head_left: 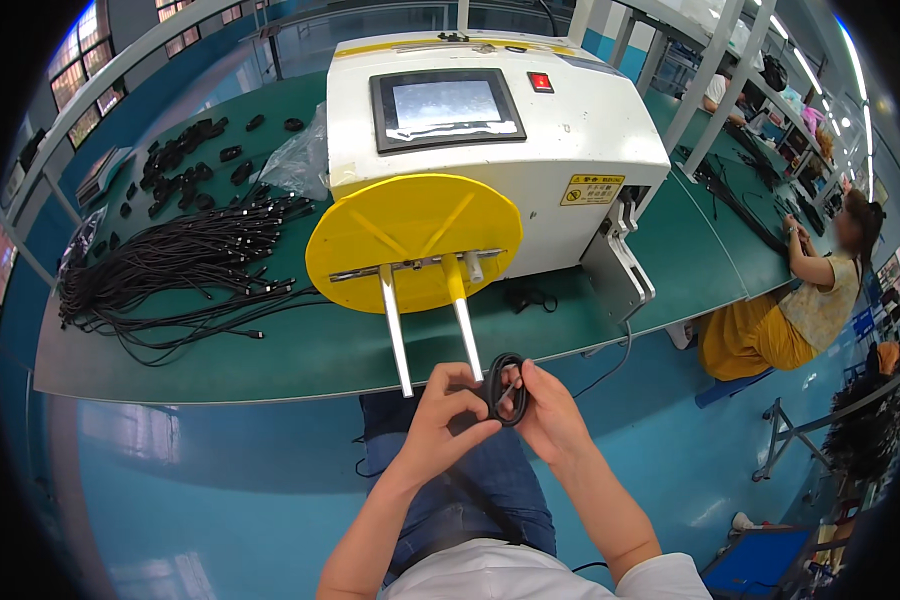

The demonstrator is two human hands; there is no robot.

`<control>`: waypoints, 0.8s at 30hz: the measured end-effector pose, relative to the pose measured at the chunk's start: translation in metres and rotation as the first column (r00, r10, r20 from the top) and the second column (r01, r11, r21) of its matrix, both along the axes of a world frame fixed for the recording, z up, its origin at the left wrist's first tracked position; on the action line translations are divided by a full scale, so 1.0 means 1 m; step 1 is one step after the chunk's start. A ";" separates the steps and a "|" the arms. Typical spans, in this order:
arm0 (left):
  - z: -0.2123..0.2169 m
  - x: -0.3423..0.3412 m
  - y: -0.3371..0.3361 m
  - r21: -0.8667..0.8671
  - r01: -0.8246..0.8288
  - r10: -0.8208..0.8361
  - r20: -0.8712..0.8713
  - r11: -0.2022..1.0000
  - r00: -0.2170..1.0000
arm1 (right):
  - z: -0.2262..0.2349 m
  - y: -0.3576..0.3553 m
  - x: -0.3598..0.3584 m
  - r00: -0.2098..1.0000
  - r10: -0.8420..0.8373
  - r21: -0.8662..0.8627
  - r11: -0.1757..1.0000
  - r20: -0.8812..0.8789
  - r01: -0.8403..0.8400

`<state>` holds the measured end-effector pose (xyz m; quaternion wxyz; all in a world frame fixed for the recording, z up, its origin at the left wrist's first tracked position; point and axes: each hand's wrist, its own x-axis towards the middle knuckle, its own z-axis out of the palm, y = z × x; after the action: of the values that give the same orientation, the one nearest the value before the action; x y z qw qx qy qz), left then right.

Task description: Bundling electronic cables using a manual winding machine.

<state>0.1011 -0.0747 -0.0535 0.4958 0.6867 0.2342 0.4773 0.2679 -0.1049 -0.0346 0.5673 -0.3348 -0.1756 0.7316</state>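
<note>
Both hands, left hand (440,415) & right hand (545,410), fingers clamped on black cable coil (505,388), just near of winder's two metal prongs (400,340); yellow disc (410,240) beyond; loose cables (170,270) far left on green surface (300,355).

a green workbench (300,355) runs across the scene, its near edge curving just beyond the person's knees. a white machine (530,150) with a screen and a yellow disc stands on it right of centre. on the left lies a spread pile of loose black cables (185,265). farther back on the left sit small coiled black bundles (185,165), and a clear plastic bag (300,160) lies just beside the machine.
</note>
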 end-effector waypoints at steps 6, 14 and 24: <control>0.001 0.005 -0.008 -0.517 0.164 -0.017 0.278 0.840 0.960 | 0.013 0.003 0.002 0.973 -0.045 0.088 0.996 0.227 0.026; 0.027 0.015 -0.010 -0.186 -0.152 0.087 -0.316 0.971 0.945 | -0.007 0.005 0.000 0.600 -0.209 0.402 0.892 0.772 -0.205; 0.027 -0.001 -0.006 -0.638 0.166 -0.171 0.054 0.752 0.984 | 0.018 0.010 0.025 0.496 0.016 0.262 0.834 0.868 -0.486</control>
<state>0.1004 -0.0806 -0.0269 0.7399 0.4966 0.3219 0.3198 0.2924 -0.0945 -0.0161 0.3579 -0.4623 -0.6473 0.4891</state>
